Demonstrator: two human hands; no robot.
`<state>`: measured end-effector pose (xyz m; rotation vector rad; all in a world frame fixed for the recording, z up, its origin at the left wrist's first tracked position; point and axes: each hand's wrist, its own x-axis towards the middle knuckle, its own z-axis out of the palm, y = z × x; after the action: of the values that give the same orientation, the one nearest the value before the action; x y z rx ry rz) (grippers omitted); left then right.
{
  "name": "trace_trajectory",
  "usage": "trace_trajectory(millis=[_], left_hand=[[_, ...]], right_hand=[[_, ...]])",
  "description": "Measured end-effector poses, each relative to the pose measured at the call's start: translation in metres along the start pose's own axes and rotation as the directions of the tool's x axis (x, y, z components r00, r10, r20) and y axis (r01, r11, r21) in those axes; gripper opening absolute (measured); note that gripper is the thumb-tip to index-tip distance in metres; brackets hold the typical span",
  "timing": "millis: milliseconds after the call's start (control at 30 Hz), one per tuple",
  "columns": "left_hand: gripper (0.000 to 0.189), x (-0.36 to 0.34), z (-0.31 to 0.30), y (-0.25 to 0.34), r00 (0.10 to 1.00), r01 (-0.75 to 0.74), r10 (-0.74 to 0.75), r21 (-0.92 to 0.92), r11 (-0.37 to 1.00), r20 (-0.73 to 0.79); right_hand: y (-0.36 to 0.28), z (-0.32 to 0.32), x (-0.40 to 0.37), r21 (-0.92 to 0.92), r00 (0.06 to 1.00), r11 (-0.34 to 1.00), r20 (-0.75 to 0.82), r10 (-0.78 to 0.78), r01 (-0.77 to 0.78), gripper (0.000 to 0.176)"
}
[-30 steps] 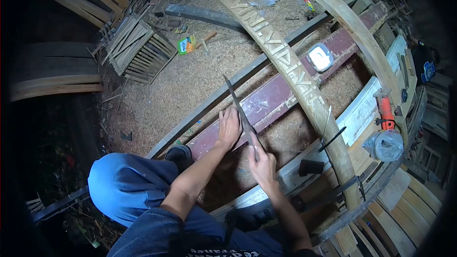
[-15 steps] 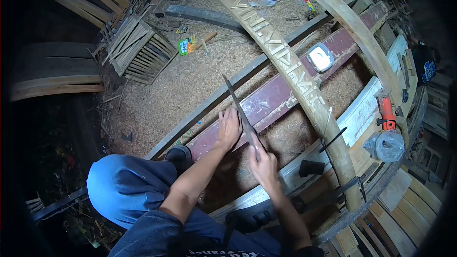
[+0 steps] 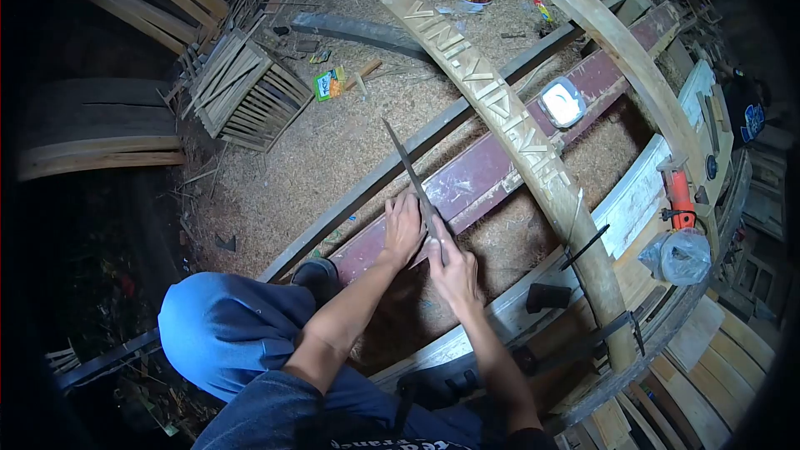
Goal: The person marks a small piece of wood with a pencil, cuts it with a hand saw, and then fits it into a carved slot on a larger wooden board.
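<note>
1. A long thin blade (image 3: 408,171) is held at its lower end. It lies across the maroon beam (image 3: 500,168), and both hands meet over that beam's near edge.
2. The blade's long axis runs diagonally. It rises from the hands, up and to the left, and its pointed tip is seen above the grey rail (image 3: 367,187) that runs beside the beam's far edge, with the sawdust floor (image 3: 333,129) beyond.
3. The right hand (image 3: 454,271) is closed around the blade's near end, knuckles up, with the wrist in line with the blade. It is the hand by which the blade is carried, and it sits nearer the body.
4. The left hand (image 3: 404,229) is laid palm-down on the beam with fingers together and extended, touching the blade's left side just ahead of the right hand. Whether its thumb is hooked over the steel cannot be told.
5. The two hands are set just beside each other. The left is placed farther along the blade and the right behind it, so most of the blade's length lies ahead of both.
6. A curved carved plank (image 3: 492,108) crosses the beam well to the right of the blade, roughly parallel to it. It is touched by neither hand.
</note>
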<state>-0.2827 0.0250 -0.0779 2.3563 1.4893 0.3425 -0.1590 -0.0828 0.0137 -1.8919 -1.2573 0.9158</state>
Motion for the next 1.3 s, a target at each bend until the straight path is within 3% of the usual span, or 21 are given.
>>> trace_trajectory(millis=[67, 133, 200, 233, 333, 400, 467, 500, 600, 733, 933, 1000, 1167, 1300], left_hand=[[0.04, 0.001, -0.004, 0.0, 0.996, 0.056, -0.052, -0.057, 0.997, 0.069], [0.04, 0.005, 0.001, -0.003, 0.999, 0.031, -0.03, -0.043, 0.999, 0.021], [0.024, -0.002, 0.007, -0.005, 1.0, 0.004, -0.004, -0.017, 1.0, -0.008], [0.024, -0.001, 0.003, -0.002, 0.999, -0.011, 0.009, -0.05, 0.999, -0.044], [0.026, -0.002, 0.005, -0.003, 0.999, 0.003, -0.009, -0.112, 0.994, -0.054], [0.031, -0.004, -0.001, 0.002, 1.0, 0.01, -0.01, -0.026, 1.0, 0.008], [0.036, -0.002, 0.0, -0.001, 0.991, 0.052, -0.058, 0.055, 0.997, 0.119], [0.026, -0.002, 0.006, -0.003, 0.999, -0.009, 0.008, -0.028, 1.0, -0.038], [0.023, 0.001, 0.006, -0.003, 0.995, -0.055, 0.05, -0.062, 0.997, -0.087], [0.024, 0.001, -0.001, 0.002, 0.999, 0.029, -0.028, -0.025, 0.999, 0.018], [0.022, 0.002, -0.001, 0.001, 0.999, 0.037, -0.04, -0.088, 0.995, -0.031], [0.022, 0.001, -0.003, 0.002, 0.998, 0.062, -0.06, -0.082, 0.995, 0.018], [0.02, -0.002, 0.013, -0.005, 0.996, -0.013, 0.011, -0.018, 1.0, -0.087], [0.019, 0.004, 0.004, -0.003, 0.994, -0.011, 0.003, -0.068, 0.998, -0.111]], right_hand=[[0.002, -0.001, 0.009, 0.019, 1.0, 1.0, 0.02, -0.007, 0.007, 0.045], [0.01, -0.001, -0.01, 0.016, 0.997, 0.997, -0.033, -0.07, 0.071, 0.045], [0.016, -0.003, -0.024, 0.092, 0.993, 0.992, -0.079, -0.084, 0.091, 0.045], [0.003, -0.006, -0.014, 0.073, 0.998, 0.996, 0.026, 0.049, -0.051, 0.045], [-0.009, 0.002, 0.016, -0.01, 0.998, 0.999, 0.053, 0.039, -0.039, 0.046], [0.008, 0.0, -0.012, -0.048, 1.0, 0.999, 0.031, 0.005, -0.004, 0.045], [0.014, -0.009, -0.038, 0.084, 0.997, 0.996, -0.063, -0.036, 0.041, 0.044], [0.014, -0.01, -0.038, 0.05, 0.998, 0.997, 0.019, 0.064, -0.064, 0.044], [0.006, 0.004, 0.0, 0.025, 0.999, 1.0, -0.037, -0.014, 0.015, 0.046], [0.009, -0.014, -0.028, -0.006, 1.0, 1.0, -0.008, -0.023, 0.023, 0.047], [0.006, -0.01, -0.017, -0.13, 0.999, 0.991, 0.018, -0.037, 0.039, 0.049], [0.005, -0.015, -0.021, -0.041, 0.999, 0.998, 0.003, -0.053, 0.053, 0.048], [0.004, -0.011, -0.018, 0.074, 1.0, 0.997, -0.026, 0.005, -0.003, 0.045], [0.0, 0.004, 0.004, 0.058, 1.0, 0.998, -0.022, 0.009, -0.007, 0.044]])
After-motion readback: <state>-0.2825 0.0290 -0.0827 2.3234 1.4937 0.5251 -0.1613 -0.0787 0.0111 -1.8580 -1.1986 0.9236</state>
